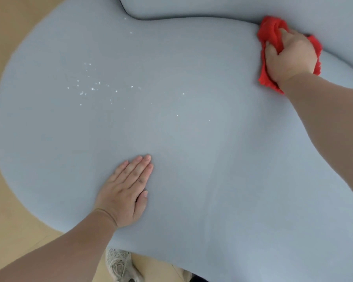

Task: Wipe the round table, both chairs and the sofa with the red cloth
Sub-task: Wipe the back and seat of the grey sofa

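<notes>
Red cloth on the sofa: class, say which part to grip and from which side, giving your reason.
Grip the red cloth at its bunched middle, from above, as the right hand does: it lies crumpled on the sofa; raised folds give purchase.

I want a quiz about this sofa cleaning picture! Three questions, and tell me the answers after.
1. True or false: the left hand grips the red cloth.
2. Pick one. The white specks lie: A) on the sofa, B) on a chair, C) on the cloth.
3. Short answer: what footwear shows at the bottom edge of the picture?

Key
1. False. The right hand grips the cloth; the left hand rests flat on the sofa.
2. A.
3. A shoe.
</notes>
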### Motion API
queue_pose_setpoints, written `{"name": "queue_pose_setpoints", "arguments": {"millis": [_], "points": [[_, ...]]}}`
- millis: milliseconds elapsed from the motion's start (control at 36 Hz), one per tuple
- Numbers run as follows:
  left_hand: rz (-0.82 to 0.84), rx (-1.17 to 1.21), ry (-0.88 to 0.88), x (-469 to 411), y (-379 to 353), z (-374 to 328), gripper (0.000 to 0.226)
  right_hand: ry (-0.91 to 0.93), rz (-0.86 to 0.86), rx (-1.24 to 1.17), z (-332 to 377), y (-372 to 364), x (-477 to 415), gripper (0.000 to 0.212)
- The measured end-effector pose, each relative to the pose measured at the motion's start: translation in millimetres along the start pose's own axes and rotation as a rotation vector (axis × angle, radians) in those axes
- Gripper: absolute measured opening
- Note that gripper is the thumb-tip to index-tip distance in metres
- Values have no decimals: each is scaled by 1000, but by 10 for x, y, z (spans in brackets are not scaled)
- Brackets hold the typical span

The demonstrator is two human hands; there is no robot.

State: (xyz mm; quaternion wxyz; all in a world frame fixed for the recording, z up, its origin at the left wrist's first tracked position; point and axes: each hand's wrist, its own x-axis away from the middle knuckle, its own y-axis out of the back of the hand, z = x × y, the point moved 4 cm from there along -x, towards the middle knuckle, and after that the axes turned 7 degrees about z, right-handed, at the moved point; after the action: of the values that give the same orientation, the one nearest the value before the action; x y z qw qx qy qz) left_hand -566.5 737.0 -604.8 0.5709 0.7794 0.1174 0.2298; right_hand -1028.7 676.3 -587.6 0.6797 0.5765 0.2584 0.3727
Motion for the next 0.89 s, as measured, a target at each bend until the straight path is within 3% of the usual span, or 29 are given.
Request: {"name": "queue_pose_setpoints", "arguments": {"millis": [139,472,722,889], "points": [[-4,-5,1,-6,16,4,59,104,-34,-45,104,-21,94,46],[-9,7,-6,-8,24,-5,58,326,117,-56,754,-250,652,59],[-14,13,-9,0,36,-4,58,505,146,-24,1199,-397,1541,55],[-5,28,1,8,80,-23,59,520,183,-19,1319,-458,2109,56]]}}
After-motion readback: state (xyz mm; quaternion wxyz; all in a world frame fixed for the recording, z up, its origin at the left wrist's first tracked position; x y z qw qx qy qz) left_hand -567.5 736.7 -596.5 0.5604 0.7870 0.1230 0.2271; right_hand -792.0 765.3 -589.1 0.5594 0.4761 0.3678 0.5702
